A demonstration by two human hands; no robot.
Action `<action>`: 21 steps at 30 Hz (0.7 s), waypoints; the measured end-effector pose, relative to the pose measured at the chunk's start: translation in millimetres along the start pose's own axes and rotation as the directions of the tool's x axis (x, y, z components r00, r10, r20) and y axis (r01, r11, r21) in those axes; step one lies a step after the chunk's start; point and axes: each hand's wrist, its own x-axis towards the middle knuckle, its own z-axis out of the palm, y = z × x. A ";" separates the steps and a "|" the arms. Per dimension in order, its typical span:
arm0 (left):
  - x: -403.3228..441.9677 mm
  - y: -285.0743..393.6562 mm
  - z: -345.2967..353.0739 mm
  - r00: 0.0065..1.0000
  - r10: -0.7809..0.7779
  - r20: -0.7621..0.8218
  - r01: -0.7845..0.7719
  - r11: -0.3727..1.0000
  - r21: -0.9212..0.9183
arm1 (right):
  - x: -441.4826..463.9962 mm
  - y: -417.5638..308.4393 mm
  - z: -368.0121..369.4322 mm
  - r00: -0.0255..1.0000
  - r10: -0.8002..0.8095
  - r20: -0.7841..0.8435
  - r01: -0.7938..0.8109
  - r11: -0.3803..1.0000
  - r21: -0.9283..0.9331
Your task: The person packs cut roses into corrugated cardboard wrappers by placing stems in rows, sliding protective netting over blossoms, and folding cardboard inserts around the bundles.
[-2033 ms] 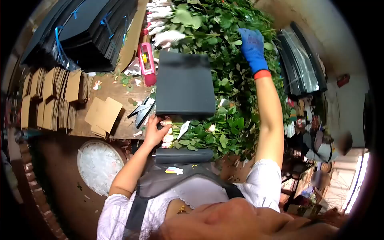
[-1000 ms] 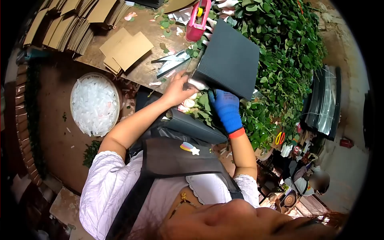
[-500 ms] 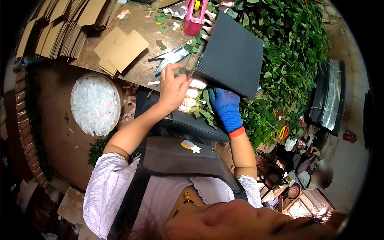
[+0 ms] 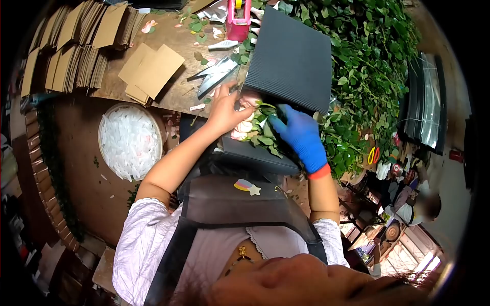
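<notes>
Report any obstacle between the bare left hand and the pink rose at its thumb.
Nothing visible: the pink rose lies directly beside the thumb of the bare left hand. The dark grey ridged panel is beyond it, not between them.

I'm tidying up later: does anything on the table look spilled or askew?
Yes: petals and leaves lie scattered on the table near the pink dispenser, and loose cards sit askew beside the neat stacks. I see no clear damage.

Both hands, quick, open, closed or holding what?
Left hand: partly open, at a pink rose.
Right hand: gloved, beside leaves; grip cannot be told.
</notes>
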 end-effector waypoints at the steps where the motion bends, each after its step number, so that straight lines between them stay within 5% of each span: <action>1: 0.8 -1.7 0.0 1.000 0.001 0.010 -0.001 1.000 -0.014 | -11.4 -11.1 -18.6 1.000 0.016 -0.003 -0.016 0.992 0.127; 3: -0.1 -2.9 2.4 1.000 -0.003 0.009 0.003 0.999 -0.034 | -21.9 -21.5 -32.8 0.997 0.012 0.078 -0.051 0.848 0.527; 5: 0.1 -2.6 4.5 1.000 0.001 -0.008 -0.002 0.999 -0.041 | -16.6 -19.1 -16.6 0.988 -0.152 -0.037 0.150 0.858 0.491; 7: 0.5 -6.6 4.7 0.999 0.031 0.008 -0.031 0.998 -0.063 | -3.2 -12.4 4.0 0.946 -0.282 -0.159 0.322 0.875 0.363; 21: -4.3 -9.4 2.8 0.996 -0.056 0.063 0.062 0.993 -0.102 | 16.0 -14.4 44.6 0.960 -0.275 0.051 0.275 0.898 -0.343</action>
